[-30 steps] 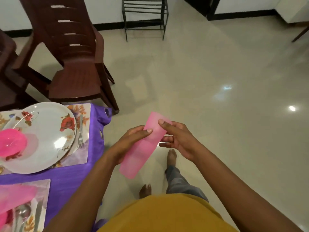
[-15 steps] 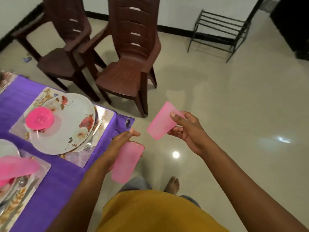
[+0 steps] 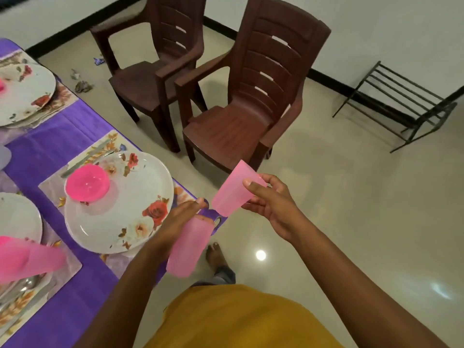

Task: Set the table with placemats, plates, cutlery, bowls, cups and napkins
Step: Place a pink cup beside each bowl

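Observation:
My left hand point(image 3: 175, 219) grips a pink cup point(image 3: 188, 247) at the table's corner, the cup pointing down over the edge. My right hand point(image 3: 271, 204) holds a second pink cup point(image 3: 232, 192) just beyond the corner, above the floor. On the purple tablecloth point(image 3: 62, 136) a floral plate point(image 3: 120, 214) rests on a placemat point(image 3: 50, 182) and carries a pink bowl point(image 3: 86, 184). Cutlery point(image 3: 88, 156) lies at the plate's far side.
Two brown plastic chairs point(image 3: 238, 116) stand close to the table's far side. A black metal rack point(image 3: 401, 106) leans by the wall. More plates point(image 3: 22, 94) sit on placemats to the left, and a blurred pink cup point(image 3: 27, 259) with spoons at the lower left.
The stacked pink cups were pulled apart, one into each hand. My view turned left, bringing the table and both chairs further in.

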Demonstrator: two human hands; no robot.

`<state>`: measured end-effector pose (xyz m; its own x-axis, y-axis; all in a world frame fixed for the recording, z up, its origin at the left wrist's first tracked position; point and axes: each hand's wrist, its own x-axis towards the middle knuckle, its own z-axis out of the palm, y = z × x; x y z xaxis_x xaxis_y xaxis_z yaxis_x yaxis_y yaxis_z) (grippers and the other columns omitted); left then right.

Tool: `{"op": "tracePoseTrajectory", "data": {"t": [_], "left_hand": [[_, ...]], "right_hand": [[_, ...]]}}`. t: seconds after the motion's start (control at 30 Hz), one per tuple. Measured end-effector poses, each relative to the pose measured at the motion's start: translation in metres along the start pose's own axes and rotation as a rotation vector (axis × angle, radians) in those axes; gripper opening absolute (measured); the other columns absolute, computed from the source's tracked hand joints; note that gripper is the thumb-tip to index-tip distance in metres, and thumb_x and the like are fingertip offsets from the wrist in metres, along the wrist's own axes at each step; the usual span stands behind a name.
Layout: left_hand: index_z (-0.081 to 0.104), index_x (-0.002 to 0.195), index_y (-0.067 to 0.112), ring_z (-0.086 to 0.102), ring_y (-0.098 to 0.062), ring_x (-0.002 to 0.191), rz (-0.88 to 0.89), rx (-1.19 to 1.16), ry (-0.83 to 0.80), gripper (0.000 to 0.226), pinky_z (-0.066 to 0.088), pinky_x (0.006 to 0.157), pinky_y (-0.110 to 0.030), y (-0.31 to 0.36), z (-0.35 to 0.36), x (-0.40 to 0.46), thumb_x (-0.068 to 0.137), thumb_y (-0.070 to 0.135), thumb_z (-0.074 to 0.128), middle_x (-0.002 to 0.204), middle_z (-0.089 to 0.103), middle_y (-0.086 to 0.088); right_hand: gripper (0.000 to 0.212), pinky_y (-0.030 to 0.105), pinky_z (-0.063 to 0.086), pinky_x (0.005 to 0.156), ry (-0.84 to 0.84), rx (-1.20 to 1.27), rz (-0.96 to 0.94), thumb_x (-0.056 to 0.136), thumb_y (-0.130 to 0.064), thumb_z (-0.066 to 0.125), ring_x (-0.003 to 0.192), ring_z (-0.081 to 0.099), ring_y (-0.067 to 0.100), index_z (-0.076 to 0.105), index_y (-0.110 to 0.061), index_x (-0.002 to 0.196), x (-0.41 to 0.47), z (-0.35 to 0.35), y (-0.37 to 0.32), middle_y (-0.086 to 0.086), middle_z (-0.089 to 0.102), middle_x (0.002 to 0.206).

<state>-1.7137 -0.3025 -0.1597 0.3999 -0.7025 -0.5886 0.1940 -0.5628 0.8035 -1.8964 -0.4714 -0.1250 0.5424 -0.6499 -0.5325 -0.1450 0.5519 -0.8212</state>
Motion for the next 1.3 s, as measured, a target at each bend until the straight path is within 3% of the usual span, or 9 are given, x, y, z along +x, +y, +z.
{"op": "tracePoseTrajectory", "data": {"t": [0.03,0.13,0.27,0.4,0.53,0.67,0.9,1.03,1.3], "left_hand": [[0.074,0.111,0.039,0.076,-0.024,0.091,-0.006,0.004,-0.017,0.079,0.061,0.068,-0.033,0.006,-0.008,0.009,0.060,0.097,0.059,0.103,0.076,0.000],[0.072,0.116,0.038,0.072,-0.020,0.096,-0.042,0.050,0.017,0.068,0.059,0.074,-0.033,0.018,-0.027,0.033,0.075,0.090,0.054,0.107,0.072,0.000],[0.071,0.114,0.034,0.069,-0.018,0.110,-0.027,0.097,0.075,0.072,0.052,0.103,-0.046,0.019,-0.053,0.050,0.072,0.090,0.054,0.111,0.076,0.006],[0.070,0.113,0.035,0.066,-0.010,0.112,-0.024,0.058,0.195,0.068,0.052,0.097,-0.033,0.019,-0.071,0.050,0.069,0.086,0.059,0.114,0.072,0.013],[0.068,0.114,0.037,0.065,-0.009,0.111,-0.090,-0.046,0.334,0.061,0.052,0.099,-0.037,0.013,-0.081,0.052,0.075,0.084,0.062,0.117,0.070,0.013],[0.070,0.115,0.032,0.068,-0.007,0.103,-0.158,-0.172,0.489,0.054,0.049,0.089,-0.032,0.014,-0.078,0.049,0.082,0.075,0.064,0.108,0.074,0.012],[0.076,0.102,0.028,0.070,-0.014,0.103,-0.276,-0.387,0.826,0.045,0.052,0.102,-0.048,0.020,-0.057,0.048,0.087,0.069,0.066,0.099,0.078,0.010],[0.076,0.100,0.026,0.069,-0.013,0.104,-0.290,-0.492,0.981,0.054,0.051,0.102,-0.045,0.031,-0.038,0.050,0.078,0.073,0.062,0.098,0.078,0.012],[0.076,0.098,0.034,0.070,-0.016,0.108,-0.317,-0.659,1.063,0.045,0.050,0.096,-0.038,0.031,-0.021,0.042,0.079,0.074,0.068,0.100,0.079,0.009]], "right_hand": [[0.070,0.042,0.062,0.090,-0.011,-0.011,0.007,0.074,-0.035,0.086,0.107,0.074,0.030,0.053,-0.018,0.134,0.013,0.007,-0.005,0.012,0.067,0.127],[0.062,0.042,0.063,0.089,-0.035,-0.030,0.013,0.081,-0.028,0.086,0.106,0.074,0.029,0.054,-0.018,0.133,0.048,0.027,-0.020,0.012,0.068,0.126],[0.060,0.041,0.063,0.085,-0.114,-0.072,0.034,0.083,-0.026,0.085,0.106,0.074,0.031,0.054,-0.016,0.134,0.090,0.060,-0.038,0.012,0.070,0.124],[0.061,0.041,0.063,0.086,-0.223,-0.137,0.059,0.082,-0.026,0.086,0.107,0.074,0.030,0.055,-0.014,0.133,0.132,0.100,-0.054,0.012,0.071,0.125],[0.061,0.044,0.062,0.090,-0.365,-0.247,0.091,0.080,-0.027,0.087,0.111,0.072,0.029,0.055,-0.017,0.132,0.173,0.136,-0.064,0.011,0.068,0.128],[0.074,0.037,0.063,0.084,-0.495,-0.335,0.145,0.073,-0.032,0.090,0.113,0.071,0.027,0.053,-0.016,0.135,0.213,0.170,-0.071,0.010,0.067,0.131],[0.068,0.026,0.062,0.072,-0.667,-0.579,0.168,0.078,-0.024,0.090,0.111,0.067,0.019,0.048,-0.024,0.132,0.259,0.220,-0.080,-0.001,0.063,0.126],[0.070,0.021,0.059,0.067,-0.776,-0.621,0.154,0.080,-0.021,0.089,0.110,0.064,0.016,0.045,-0.024,0.134,0.273,0.244,-0.085,-0.004,0.060,0.125],[0.067,0.031,0.061,0.077,-0.903,-0.675,0.116,0.078,-0.026,0.090,0.118,0.063,0.024,0.046,-0.030,0.129,0.267,0.274,-0.081,-0.001,0.060,0.128]]}}
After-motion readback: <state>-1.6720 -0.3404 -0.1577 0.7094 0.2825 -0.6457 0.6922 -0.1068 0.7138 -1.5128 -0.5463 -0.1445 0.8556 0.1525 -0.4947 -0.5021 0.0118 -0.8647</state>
